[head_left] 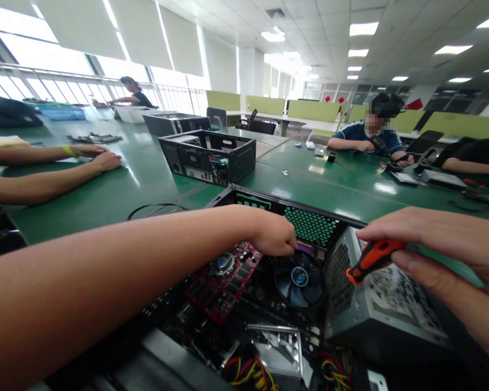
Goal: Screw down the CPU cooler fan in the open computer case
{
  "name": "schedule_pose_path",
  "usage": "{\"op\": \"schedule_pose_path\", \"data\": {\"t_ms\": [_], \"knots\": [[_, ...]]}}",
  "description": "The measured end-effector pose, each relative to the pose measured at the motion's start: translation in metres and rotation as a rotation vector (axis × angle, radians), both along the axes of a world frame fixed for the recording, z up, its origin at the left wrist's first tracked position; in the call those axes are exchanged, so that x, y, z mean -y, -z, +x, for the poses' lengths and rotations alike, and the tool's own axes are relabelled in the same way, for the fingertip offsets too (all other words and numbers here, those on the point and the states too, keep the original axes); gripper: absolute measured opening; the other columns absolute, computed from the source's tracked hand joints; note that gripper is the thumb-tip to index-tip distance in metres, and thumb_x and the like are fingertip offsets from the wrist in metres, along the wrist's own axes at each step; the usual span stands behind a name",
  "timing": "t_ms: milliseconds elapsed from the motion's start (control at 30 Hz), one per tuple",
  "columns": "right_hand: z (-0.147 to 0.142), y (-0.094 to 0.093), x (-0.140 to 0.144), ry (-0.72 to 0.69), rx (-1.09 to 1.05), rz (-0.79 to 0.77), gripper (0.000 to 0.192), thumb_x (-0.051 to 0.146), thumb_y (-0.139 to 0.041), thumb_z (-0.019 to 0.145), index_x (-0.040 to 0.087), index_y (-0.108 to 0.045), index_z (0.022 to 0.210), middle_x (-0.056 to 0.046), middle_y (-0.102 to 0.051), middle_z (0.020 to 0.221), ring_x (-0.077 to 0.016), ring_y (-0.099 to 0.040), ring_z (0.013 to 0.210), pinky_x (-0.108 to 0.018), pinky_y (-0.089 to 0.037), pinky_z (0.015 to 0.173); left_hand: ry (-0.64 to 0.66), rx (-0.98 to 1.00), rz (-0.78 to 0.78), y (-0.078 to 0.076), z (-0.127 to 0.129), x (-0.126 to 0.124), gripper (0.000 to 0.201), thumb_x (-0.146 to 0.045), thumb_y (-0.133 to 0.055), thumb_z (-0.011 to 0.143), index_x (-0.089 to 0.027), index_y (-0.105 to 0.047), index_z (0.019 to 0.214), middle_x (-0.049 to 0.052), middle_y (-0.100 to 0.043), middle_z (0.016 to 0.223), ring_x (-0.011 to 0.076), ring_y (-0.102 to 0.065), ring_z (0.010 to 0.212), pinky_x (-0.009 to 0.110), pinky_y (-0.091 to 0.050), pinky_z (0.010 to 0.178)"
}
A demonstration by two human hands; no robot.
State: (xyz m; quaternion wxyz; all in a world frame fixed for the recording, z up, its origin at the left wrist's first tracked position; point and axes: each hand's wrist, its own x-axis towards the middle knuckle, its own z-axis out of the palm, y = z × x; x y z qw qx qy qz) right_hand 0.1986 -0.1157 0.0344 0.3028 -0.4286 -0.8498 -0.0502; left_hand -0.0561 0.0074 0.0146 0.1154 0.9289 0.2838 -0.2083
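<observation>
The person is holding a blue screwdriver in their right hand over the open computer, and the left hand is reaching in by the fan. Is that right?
Not quite. The head view shows the screwdriver handle is orange and black, not blue. The rest holds: the right hand grips it over the open computer case, and the left hand reaches in beside the fan.

Left hand (274, 234) inside open computer case (309, 225), right hand (440, 244) around screwdriver (372, 259).

Single head cam, looking forward-down, close over open computer case (269, 282) at 6 o'clock; green table (138, 184) stretches toward 12.
</observation>
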Motion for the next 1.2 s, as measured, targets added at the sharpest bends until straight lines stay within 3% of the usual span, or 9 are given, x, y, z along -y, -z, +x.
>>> {"op": "schedule_pose_path", "data": {"t_ms": [100, 333, 567, 633, 833, 967, 1200], "knots": [[-0.006, -0.002, -0.001, -0.024, 0.133, -0.084, 0.027, 0.041, -0.052, 0.112, 0.033, -0.074, 0.125, -0.003, -0.085, 0.122, -0.0305, -0.083, 0.103, -0.033, -0.069, 0.073, -0.009, -0.002, 0.003, 0.0, 0.0, 0.0, 0.028, -0.021, -0.058, 0.107, -0.02, -0.086, 0.112, 0.009, -0.086, 0.115, 0.0215, -0.074, 0.097, 0.026, -0.051, 0.087], [-0.008, 0.003, -0.001, -0.077, 0.099, -0.26, 0.032, 0.05, -0.048, 0.113, 0.034, -0.071, 0.127, -0.003, -0.085, 0.125, -0.0314, -0.083, 0.105, -0.034, -0.069, 0.067, 0.0, -0.015, 0.003, 0.001, -0.002, -0.001, 0.031, -0.022, -0.056, 0.108, -0.019, -0.086, 0.116, 0.01, -0.085, 0.117, 0.0227, -0.074, 0.098, 0.028, -0.051, 0.087], [-0.018, 0.0, -0.005, -0.121, 0.103, -0.231, 0.027, 0.043, -0.051, 0.113, 0.037, -0.072, 0.127, 0.001, -0.085, 0.126, -0.0257, -0.085, 0.1, -0.029, -0.067, 0.063, 0.005, -0.014, 0.01, 0.0, -0.004, 0.0, 0.03, -0.022, -0.057, 0.107, -0.02, -0.086, 0.114, 0.009, -0.085, 0.115, 0.022, -0.073, 0.095, 0.027, -0.051, 0.087], [-0.019, 0.0, -0.008, -0.132, 0.093, -0.162, 0.028, 0.042, -0.049, 0.113, 0.036, -0.072, 0.127, 0.001, -0.086, 0.123, -0.0253, -0.085, 0.096, -0.03, -0.067, 0.063, 0.004, -0.014, 0.005, -0.001, -0.004, 0.0, 0.03, -0.022, -0.057, 0.107, -0.02, -0.086, 0.114, 0.008, -0.085, 0.116, 0.0218, -0.073, 0.095, 0.027, -0.051, 0.086], [-0.014, 0.009, -0.014, -0.167, 0.072, -0.006, 0.017, 0.043, -0.067, 0.106, 0.034, -0.079, 0.114, 0.002, -0.087, 0.097, -0.0199, -0.082, 0.074, -0.028, -0.061, 0.06, -0.005, -0.011, -0.009, -0.001, -0.002, 0.0, 0.028, -0.021, -0.057, 0.107, -0.019, -0.085, 0.112, 0.009, -0.085, 0.115, 0.0217, -0.073, 0.096, 0.026, -0.05, 0.086], [0.0, 0.017, -0.008, -0.082, 0.024, -0.012, 0.027, 0.049, -0.071, 0.102, 0.028, -0.086, 0.109, -0.005, -0.086, 0.087, -0.026, -0.082, 0.074, -0.033, -0.064, 0.062, 0.006, 0.024, -0.016, 0.0, -0.001, -0.001, 0.026, -0.02, -0.06, 0.106, -0.02, -0.086, 0.107, 0.008, -0.086, 0.112, 0.0212, -0.072, 0.092, 0.026, -0.05, 0.083], [0.016, 0.026, -0.001, -0.107, -0.032, -0.043, 0.03, 0.053, -0.071, 0.1, 0.029, -0.087, 0.108, -0.005, -0.085, 0.082, -0.0291, -0.084, 0.082, -0.035, -0.068, 0.067, 0.017, 0.074, -0.026, 0.002, -0.002, -0.002, 0.026, -0.018, -0.06, 0.104, -0.021, -0.086, 0.107, 0.007, -0.086, 0.111, 0.0209, -0.071, 0.091, 0.026, -0.049, 0.084]]}}
